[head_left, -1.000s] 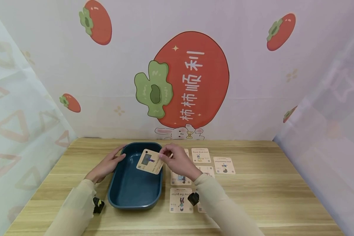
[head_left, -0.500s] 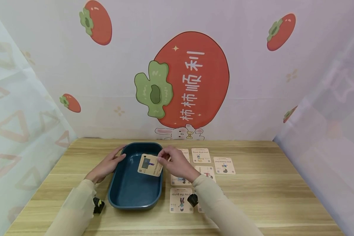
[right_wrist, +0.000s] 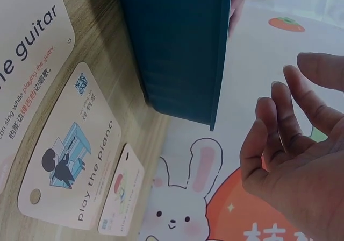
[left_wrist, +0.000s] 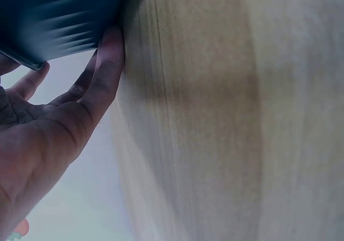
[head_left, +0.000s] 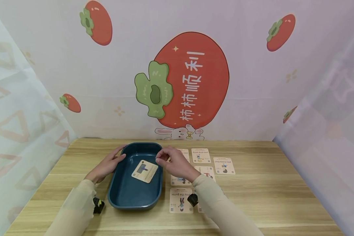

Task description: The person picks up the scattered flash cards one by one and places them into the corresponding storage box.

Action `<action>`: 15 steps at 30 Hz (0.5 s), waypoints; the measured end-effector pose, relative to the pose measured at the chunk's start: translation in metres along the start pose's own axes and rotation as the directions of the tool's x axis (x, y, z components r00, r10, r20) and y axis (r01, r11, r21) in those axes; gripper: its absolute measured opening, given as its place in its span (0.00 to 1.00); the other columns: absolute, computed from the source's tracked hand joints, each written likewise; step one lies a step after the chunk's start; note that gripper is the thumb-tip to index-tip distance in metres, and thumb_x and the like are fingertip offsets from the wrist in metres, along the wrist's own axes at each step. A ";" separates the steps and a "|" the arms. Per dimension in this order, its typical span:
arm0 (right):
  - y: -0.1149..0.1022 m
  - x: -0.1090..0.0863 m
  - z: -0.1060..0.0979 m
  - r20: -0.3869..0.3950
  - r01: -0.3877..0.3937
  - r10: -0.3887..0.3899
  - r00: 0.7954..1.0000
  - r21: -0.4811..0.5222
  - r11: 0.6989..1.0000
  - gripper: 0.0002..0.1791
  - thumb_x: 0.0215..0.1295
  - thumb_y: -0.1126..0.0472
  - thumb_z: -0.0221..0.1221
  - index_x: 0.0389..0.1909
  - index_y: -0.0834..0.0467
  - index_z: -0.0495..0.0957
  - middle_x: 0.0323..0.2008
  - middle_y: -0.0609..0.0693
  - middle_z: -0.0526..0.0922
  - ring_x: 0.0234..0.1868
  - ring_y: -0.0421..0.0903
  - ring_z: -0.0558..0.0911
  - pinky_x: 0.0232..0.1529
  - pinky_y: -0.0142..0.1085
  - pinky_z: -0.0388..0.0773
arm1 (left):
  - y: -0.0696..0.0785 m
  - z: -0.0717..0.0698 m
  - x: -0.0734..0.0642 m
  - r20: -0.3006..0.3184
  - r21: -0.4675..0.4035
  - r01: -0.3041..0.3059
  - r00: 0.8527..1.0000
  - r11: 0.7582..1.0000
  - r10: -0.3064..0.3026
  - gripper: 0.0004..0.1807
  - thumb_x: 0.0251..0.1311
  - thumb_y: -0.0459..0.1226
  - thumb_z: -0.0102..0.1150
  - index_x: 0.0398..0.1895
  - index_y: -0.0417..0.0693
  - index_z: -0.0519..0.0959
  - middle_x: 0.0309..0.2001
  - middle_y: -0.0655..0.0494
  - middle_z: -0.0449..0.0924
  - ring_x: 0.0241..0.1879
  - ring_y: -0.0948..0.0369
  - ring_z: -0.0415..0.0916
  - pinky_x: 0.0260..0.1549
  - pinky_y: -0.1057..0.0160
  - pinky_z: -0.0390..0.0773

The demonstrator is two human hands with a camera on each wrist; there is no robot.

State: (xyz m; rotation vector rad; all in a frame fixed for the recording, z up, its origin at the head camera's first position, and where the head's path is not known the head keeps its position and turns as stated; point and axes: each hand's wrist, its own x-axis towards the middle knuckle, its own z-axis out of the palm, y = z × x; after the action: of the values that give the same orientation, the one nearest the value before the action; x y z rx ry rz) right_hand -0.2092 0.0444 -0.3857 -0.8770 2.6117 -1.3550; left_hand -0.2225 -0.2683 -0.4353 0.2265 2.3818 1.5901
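Note:
My left hand (head_left: 107,165) holds the left side of a dark blue tray (head_left: 118,204), thumb at the rim; in the left wrist view its fingers lie against the outer wall. A picture card (head_left: 145,171) is within the tray, tilted in outline; whether it lies flat on the bottom I cannot tell. Just past the tray's right rim hovers my right hand (head_left: 177,163), its fingers loosely bent and nothing between them. In the right wrist view, the thumb stands apart from the fingertips. Beneath that hand, a "play the piano" card (right_wrist: 70,149) lies on the table.
More cards lie right of the tray: a guitar card (head_left: 181,200), a ping-pong card (head_left: 201,155), a basketball card (head_left: 224,166) and a partly covered card (head_left: 206,172). The right forearm hides others. A printed cloth (head_left: 247,108) hangs behind the wooden table (head_left: 268,193).
My right hand has let go of the card, which has dropped down and left into the tray. The left hand and the tray have stayed put.

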 end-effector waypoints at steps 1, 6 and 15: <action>0.000 0.000 0.000 -0.002 -0.001 0.001 1.000 -0.001 1.000 0.04 0.74 0.61 0.60 0.43 0.54 0.83 0.38 0.44 0.76 0.41 0.42 0.76 0.41 0.34 0.77 | 0.000 0.000 0.000 -0.003 0.000 -0.001 1.000 1.000 0.001 0.35 0.81 0.48 0.41 0.83 0.50 0.43 0.74 0.28 0.54 0.65 0.34 0.67 0.54 0.41 0.77; -0.002 -0.003 -0.005 -0.005 0.001 -0.001 1.000 0.001 1.000 0.04 0.74 0.61 0.61 0.44 0.55 0.83 0.38 0.44 0.77 0.40 0.43 0.76 0.41 0.34 0.77 | 0.000 0.000 0.001 -0.014 0.013 -0.002 1.000 1.000 0.002 0.35 0.82 0.47 0.41 0.83 0.50 0.44 0.71 0.27 0.60 0.62 0.37 0.72 0.52 0.44 0.79; 0.002 -0.012 -0.019 -0.014 0.020 -0.020 1.000 -0.018 1.000 0.05 0.73 0.61 0.61 0.45 0.58 0.83 0.40 0.46 0.79 0.41 0.44 0.77 0.41 0.35 0.77 | -0.002 0.000 0.001 -0.011 -0.006 0.001 1.000 1.000 -0.001 0.35 0.81 0.49 0.41 0.83 0.51 0.44 0.71 0.27 0.61 0.61 0.38 0.73 0.53 0.45 0.79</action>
State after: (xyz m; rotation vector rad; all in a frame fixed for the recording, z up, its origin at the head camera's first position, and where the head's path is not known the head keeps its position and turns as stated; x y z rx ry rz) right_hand -0.2062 0.0656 -0.3779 -0.9015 2.6370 -1.3498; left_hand -0.2233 -0.2692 -0.4368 0.2157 2.3848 1.6011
